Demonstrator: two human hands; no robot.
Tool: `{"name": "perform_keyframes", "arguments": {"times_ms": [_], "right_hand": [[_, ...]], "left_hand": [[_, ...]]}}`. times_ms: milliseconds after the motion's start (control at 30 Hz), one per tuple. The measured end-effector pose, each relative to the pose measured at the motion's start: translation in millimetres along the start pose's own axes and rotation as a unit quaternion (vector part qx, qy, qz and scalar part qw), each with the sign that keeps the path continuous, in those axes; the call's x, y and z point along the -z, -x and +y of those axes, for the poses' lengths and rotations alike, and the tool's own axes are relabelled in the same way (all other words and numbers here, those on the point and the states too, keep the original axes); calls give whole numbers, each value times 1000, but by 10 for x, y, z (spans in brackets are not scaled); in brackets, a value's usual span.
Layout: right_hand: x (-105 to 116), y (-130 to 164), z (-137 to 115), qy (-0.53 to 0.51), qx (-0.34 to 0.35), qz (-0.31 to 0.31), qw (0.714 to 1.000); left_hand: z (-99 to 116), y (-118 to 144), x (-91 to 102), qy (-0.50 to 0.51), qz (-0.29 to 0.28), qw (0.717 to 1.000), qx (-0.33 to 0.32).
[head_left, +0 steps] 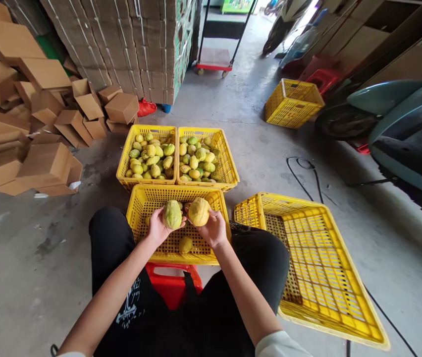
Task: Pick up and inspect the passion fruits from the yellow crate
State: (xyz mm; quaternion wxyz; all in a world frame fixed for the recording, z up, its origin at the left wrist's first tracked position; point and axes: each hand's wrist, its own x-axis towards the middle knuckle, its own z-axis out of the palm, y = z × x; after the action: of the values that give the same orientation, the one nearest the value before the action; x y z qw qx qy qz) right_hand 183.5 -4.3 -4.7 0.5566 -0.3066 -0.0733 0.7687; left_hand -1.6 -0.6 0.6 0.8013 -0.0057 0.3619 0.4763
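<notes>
Cardboard boxes (45, 163) lie heaped at 10 o'clock from a person's hands, with a fruit-filled yellow crate (147, 181) at 11. The left hand (158, 229) cups a ribbed green-yellow fruit (172, 214), fingers curled beneath it, above a perforated crate (181, 258); just beside, the right hand (214, 229) grips a paler yellow fruit (198, 212). A second filled crate (227, 146) stands at 1 o'clock, a slatted yellow crate (317, 263) at 4, a motor scooter (400, 116) at 2.
</notes>
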Motion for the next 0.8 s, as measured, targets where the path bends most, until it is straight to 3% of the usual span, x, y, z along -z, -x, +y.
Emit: {"name": "perform_keyframes", "arguments": {"times_ms": [200,500,667,800], "right_hand": [[53,-35,61,24,33,43,998],[87,-51,79,44,3,43,998],[107,-59,45,50,-33,45,997],[239,-121,95,61,-121,64,989]], "left_hand": [[10,-14,20,-13,0,999,-30],[-20,-75,86,-66,-6,998,-15],[-55,-168,247,-157,57,986,27],[-127,-193,298,-288,98,952,25]]}}
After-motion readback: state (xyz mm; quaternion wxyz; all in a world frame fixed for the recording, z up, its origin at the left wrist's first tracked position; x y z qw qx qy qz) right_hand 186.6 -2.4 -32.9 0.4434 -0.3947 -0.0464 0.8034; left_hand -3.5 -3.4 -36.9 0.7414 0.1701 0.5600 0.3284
